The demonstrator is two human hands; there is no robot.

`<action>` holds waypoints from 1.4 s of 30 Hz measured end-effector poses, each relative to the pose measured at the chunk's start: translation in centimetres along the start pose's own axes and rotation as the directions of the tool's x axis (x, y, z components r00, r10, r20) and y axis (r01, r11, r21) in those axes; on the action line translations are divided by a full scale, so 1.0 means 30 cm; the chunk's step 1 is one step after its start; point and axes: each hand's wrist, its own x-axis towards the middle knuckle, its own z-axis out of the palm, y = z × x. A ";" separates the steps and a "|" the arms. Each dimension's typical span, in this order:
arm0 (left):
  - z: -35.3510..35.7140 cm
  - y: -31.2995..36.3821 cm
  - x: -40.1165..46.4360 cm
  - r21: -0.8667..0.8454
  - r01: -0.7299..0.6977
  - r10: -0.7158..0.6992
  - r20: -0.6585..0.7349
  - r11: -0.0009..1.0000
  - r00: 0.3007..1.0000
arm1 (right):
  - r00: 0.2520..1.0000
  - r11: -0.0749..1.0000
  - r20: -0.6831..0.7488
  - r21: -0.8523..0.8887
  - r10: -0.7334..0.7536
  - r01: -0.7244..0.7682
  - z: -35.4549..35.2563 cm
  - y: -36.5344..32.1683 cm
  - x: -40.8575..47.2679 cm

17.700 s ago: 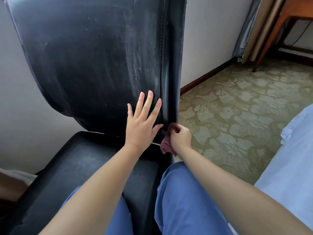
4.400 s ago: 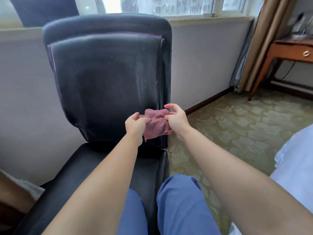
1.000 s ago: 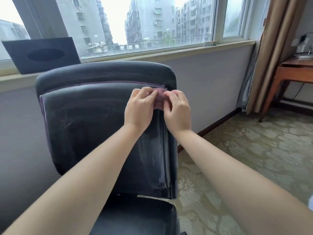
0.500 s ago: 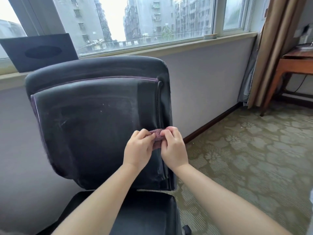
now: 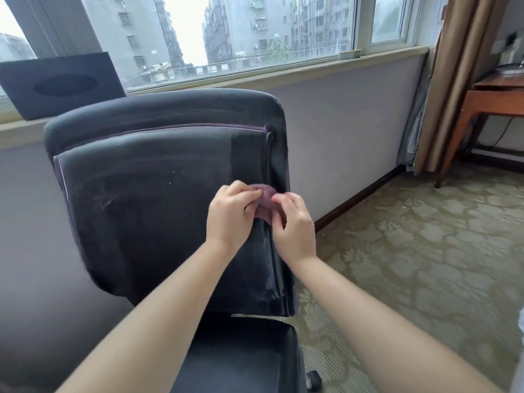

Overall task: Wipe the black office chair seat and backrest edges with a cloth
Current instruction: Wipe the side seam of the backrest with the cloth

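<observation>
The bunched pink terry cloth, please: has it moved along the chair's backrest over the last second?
Yes. The bunched pink terry cloth has gone down the right seam of the black padded backrest, from its top corner to about mid-height, gripped by both hands.

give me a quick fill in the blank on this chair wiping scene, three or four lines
1. Both hands press a ____ cloth against the backrest.
2. The cloth sits on the backrest's ____ edge seam.
3. The left hand and right hand both ____ the cloth.
4. A black box stands on the ____.

Missing words: purple; right; grip; windowsill
</observation>
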 end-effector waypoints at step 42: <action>0.088 0.082 -0.288 -0.315 0.221 -0.268 -0.115 0.923 0.956 | 0.999 0.986 -0.017 0.162 0.052 -0.048 -0.038 0.047 -0.183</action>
